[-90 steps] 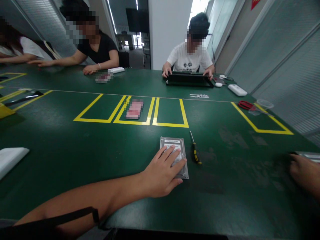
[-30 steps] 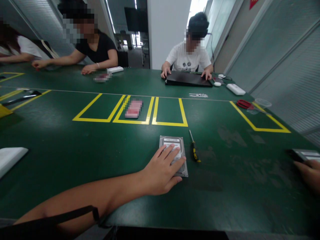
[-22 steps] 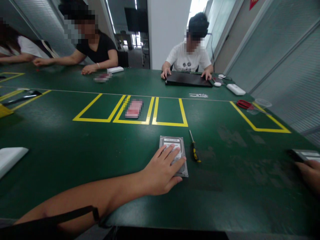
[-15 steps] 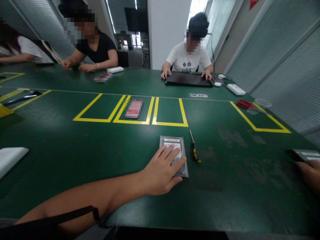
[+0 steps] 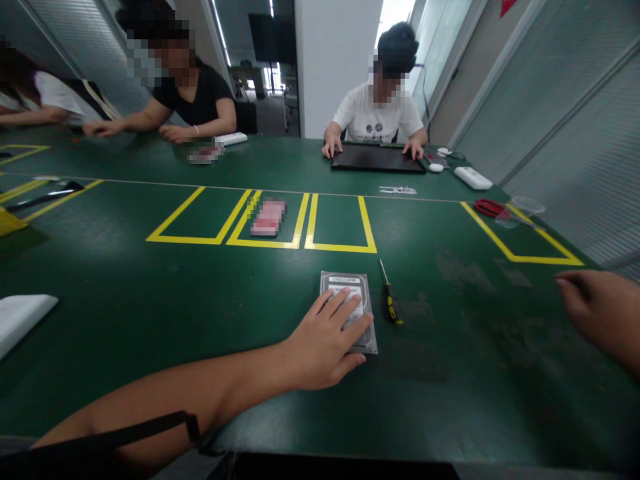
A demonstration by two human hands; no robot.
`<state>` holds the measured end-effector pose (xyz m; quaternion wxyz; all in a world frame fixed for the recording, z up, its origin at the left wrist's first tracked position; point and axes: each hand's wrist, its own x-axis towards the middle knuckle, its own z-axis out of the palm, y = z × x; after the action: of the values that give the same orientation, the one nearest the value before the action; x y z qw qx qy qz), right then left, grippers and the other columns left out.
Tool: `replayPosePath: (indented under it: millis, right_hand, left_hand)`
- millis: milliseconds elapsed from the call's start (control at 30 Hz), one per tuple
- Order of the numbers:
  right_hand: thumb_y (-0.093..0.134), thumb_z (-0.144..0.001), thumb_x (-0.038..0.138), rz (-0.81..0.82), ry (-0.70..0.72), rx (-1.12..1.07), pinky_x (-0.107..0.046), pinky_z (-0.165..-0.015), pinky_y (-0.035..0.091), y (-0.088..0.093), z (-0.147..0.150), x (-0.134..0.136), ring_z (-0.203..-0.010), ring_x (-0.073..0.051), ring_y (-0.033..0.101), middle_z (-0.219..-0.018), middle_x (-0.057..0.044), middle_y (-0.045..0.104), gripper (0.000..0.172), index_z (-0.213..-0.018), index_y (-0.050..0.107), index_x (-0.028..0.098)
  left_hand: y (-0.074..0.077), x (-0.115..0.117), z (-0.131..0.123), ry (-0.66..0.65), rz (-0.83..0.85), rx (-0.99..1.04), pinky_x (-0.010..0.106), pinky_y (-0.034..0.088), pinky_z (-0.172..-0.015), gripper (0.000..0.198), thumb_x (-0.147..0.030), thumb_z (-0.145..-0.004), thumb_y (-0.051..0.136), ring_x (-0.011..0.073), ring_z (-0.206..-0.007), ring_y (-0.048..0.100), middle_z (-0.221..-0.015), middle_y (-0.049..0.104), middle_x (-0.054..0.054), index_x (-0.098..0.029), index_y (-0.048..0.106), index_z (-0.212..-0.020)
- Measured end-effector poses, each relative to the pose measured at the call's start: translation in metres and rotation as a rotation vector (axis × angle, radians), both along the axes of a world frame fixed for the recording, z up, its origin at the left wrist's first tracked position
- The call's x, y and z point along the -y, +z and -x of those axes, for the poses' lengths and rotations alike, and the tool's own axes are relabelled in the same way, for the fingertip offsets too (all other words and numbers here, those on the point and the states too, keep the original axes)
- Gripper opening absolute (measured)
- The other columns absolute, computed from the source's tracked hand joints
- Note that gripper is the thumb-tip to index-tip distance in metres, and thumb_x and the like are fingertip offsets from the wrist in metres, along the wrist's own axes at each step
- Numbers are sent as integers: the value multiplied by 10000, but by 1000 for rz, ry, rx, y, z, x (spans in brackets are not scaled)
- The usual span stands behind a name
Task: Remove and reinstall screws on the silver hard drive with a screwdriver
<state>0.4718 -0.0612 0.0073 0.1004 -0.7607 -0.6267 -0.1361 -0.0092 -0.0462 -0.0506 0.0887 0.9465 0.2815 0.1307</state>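
Note:
A silver hard drive (image 5: 345,280) with a white label lies flat on the green table. My left hand (image 5: 327,340) rests across it with fingers spread and covers much of the label. Just right of the drive lies a screwdriver (image 5: 389,299) with a black and yellow handle, its tip pointing away from me. At the right edge, my right hand (image 5: 600,310) hovers over the table with its fingers curled in. Its palm side is hidden, so I cannot see whether anything is in it.
Yellow tape (image 5: 340,249) marks areas across the table; a pixelated pink item (image 5: 269,219) lies in one. Red cable (image 5: 493,208) is at the right. White boxes (image 5: 473,177) stand at right and left. Opposite, one person (image 5: 375,113) handles a dark flat panel (image 5: 377,158); another person (image 5: 195,100) sits left.
My right hand, earlier holding another drive at the right edge, has come up and left into view; that drive is out of sight. My left hand has stayed on its drive.

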Motion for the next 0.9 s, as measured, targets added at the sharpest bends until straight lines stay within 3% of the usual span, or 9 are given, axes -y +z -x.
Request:
replayPosePath:
  millis: [67,200,300,400,567,733,900]
  right_hand:
    - [558,-979,371,40,-13,-77,-376,-663,395,16,53,-7,-760,-202,584,-927,-189,682,305,-975,708,104]
    - [604,-923,223,-1,236,-317,-342,-751,444,29,149,-13,-839,-191,611,-961,-109,693,99,-960,686,181]
    - [562,-931,288,16,465,-484,-332,-720,455,28,200,-14,-812,-187,603,-911,-69,675,134,-947,670,211]
    - [525,-950,355,116,585,-666,-309,-645,433,25,238,-14,-716,-167,565,-804,-30,633,191,-883,637,215]
    - [518,-958,343,227,649,-969,-282,-648,419,7,278,-20,-717,-147,553,-797,-15,621,191,-878,622,203]
    - [546,-948,327,245,707,-1154,-277,-699,440,-17,294,-24,-774,-150,574,-842,-23,645,175,-894,642,190]
    - [593,-930,349,285,692,-1335,-279,-730,461,-26,297,-19,-824,-158,607,-895,-36,679,194,-899,673,176]
  left_hand:
    - [0,-1,1,-12,13,1,583,184,-1211,707,-572,-917,557,386,-1494,241,-1596,325,161,-207,398,-1502]
    - [0,-4,4,-34,51,46,598,197,-1201,808,-706,-871,537,400,-1489,250,-1586,343,173,-204,417,-1493]
    - [-2,-6,5,-23,89,168,576,252,-1190,742,-665,-883,557,367,-1454,335,-1534,435,158,-195,464,-1449]
    - [-5,-10,4,26,95,419,500,379,-1129,527,-471,-926,590,293,-1325,501,-1369,595,136,-166,531,-1352]
    - [-3,-16,4,120,64,751,373,531,-892,217,-283,-940,589,201,-980,648,-1036,704,73,-169,625,-1121]
    - [1,-20,5,120,27,822,314,548,-805,204,-219,-937,628,169,-913,662,-1002,713,55,-183,672,-1134]
    - [-3,-23,4,89,-21,867,284,541,-749,192,-168,-905,683,143,-839,649,-929,708,35,-201,717,-1091]
